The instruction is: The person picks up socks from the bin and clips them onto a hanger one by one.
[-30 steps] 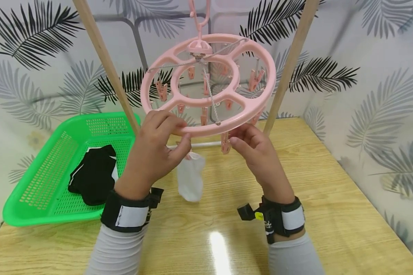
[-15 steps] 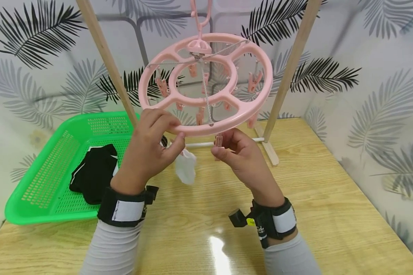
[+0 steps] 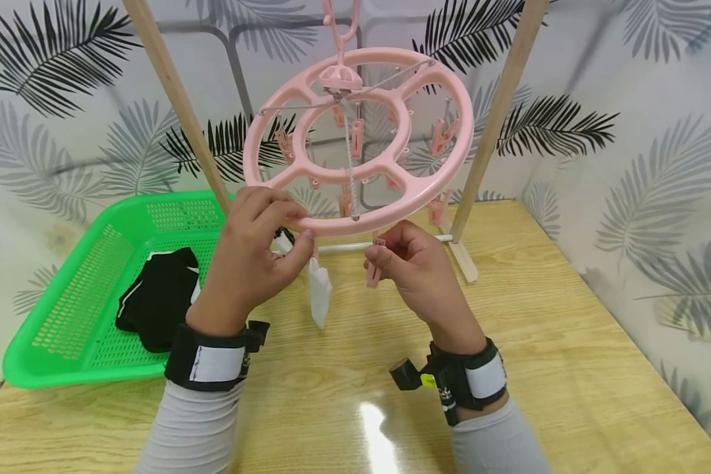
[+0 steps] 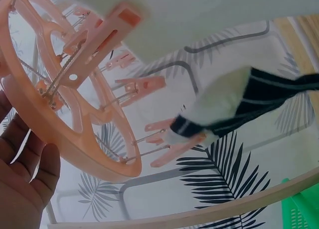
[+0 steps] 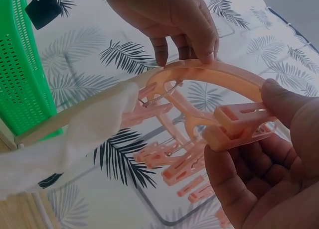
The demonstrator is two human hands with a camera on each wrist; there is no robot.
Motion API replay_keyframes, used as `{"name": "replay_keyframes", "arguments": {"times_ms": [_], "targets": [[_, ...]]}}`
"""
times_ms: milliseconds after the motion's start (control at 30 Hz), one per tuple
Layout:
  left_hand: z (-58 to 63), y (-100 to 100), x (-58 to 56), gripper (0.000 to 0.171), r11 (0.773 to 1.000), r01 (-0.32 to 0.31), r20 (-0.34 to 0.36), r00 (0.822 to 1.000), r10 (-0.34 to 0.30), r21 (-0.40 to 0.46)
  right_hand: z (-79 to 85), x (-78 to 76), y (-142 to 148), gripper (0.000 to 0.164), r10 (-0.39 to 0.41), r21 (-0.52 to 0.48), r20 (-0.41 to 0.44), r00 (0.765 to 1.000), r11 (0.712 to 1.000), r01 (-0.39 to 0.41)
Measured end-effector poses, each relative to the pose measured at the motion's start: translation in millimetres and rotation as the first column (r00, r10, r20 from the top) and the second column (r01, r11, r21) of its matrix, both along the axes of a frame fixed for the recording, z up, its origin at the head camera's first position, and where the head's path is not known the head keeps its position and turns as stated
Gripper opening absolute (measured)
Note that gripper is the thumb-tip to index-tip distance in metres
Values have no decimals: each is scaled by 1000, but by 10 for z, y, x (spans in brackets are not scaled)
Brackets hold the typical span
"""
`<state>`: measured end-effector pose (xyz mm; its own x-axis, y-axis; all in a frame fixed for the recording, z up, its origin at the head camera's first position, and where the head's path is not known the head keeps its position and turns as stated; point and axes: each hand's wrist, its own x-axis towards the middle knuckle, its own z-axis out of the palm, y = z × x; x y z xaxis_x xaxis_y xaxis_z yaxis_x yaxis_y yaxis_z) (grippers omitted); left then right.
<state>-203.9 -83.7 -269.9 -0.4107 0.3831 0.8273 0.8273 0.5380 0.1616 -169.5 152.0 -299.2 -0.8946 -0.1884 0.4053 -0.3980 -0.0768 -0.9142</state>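
A pink round drying hanger (image 3: pixel 385 214) hangs tilted from a hook. My left hand (image 3: pixel 245 253) grips its near rim, thumb below and fingers on top. Just right of it, my right hand (image 3: pixel 411 263) pinches a pink clothespin (image 3: pixel 374 264) that dangles under the rim. The right wrist view shows this clothespin (image 5: pixel 239 124) between thumb and fingers, with no cloth in it. A white sock (image 3: pixel 320 293) hangs beside my left thumb. In the left wrist view a dark-and-white sock (image 4: pixel 219 104) hangs from another clothespin (image 4: pixel 177 152).
A green basket (image 3: pixel 32 329) with black-and-white clothing (image 3: pixel 160 299) in it stands on the wooden table (image 3: pixel 569 368) at the left. Wooden posts (image 3: pixel 503 105) of a stand rise on both sides of the hanger. More pink clothespins (image 3: pixel 441 135) dangle beneath the rings.
The hanger has turned slightly and the white sock has swung left. My right hand has shifted left, and the clothespin it holds now points down below the thumb.
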Motion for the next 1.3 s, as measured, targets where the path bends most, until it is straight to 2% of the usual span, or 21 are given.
{"name": "replay_keyframes", "arguments": {"times_ms": [100,200,267,333,367,433,467,533,600,633,700,800,833,967,1067,1133,1167,1233,1300], "targets": [[-6,-21,-22,16,1000,8,2,1000,-8,9,6,-6,-3,10,-3,12,-2,1000,1000,3],[-22,-47,-59,14,998,18,0,1000,-18,56,13,-11,-1,13,-4,20,-5,1000,1000,4],[-41,-85,-92,15,995,-3,0,1000,3,98,20,-12,3,15,-9,26,-11,1000,1000,9],[-72,-145,-131,17,986,-60,17,998,58,157,27,-12,9,16,-14,28,-13,1000,999,15],[-83,-184,-152,18,977,-108,34,994,104,182,27,-14,11,16,-17,30,-14,1000,999,18],[-93,-289,-198,20,951,-229,104,972,211,206,29,-19,16,16,-17,29,-14,1000,999,17],[-83,-348,-228,21,932,-295,154,952,266,211,28,-23,16,16,-15,29,-13,1000,999,15],[-25,-489,-294,25,895,-412,288,890,354,172,26,-36,15,15,-8,26,-13,1000,1000,9],[53,-642,-384,30,863,-497,410,807,424,86,28,-39,18,15,-10,27,-12,1000,1000,10],[88,-720,-431,33,850,-526,467,759,453,30,27,-42,19,15,-14,31,-11,1000,999,14],[136,-870,-537,38,840,-538,566,672,479,-72,22,-40,27,15,-24,35,-2,1000,999,24],[85,-1080,-714,45,843,-488,644,574,505,-226,3,-26,50,14,-37,39,5,999,999,37],[40,-1142,-772,46,844,-464,660,550,512,-268,-5,-22,59,13,-41,39,3,999,998,41],[-224,-1400,-947,47,833,-411,652,524,548,-370,-27,-5,90,14,-48,33,-13,999,998,48],[-426,-1619,-984,47,792,-388,625,487,611,-472,-31,-10,91,15,-40,20,-13,999,999,40],[-546,-1761,-974,48,753,-338,614,438,657,-565,-26,-9,81,17,-39,18,-1,999,999,39],[-603,-1820,-965,48,735,-307,606,420,675,-605,-24,-11,76,17,-39,19,4,999,999,39],[-711,-1909,-941,45,709,-265,594,401,698,-654,-15,-10,65,18,-44,30,11,999,999,43],[-799,-1955,-922,32,701,-265,592,388,706,-662,-8,-12,56,18,-49,43,18,999,998,48]]}}
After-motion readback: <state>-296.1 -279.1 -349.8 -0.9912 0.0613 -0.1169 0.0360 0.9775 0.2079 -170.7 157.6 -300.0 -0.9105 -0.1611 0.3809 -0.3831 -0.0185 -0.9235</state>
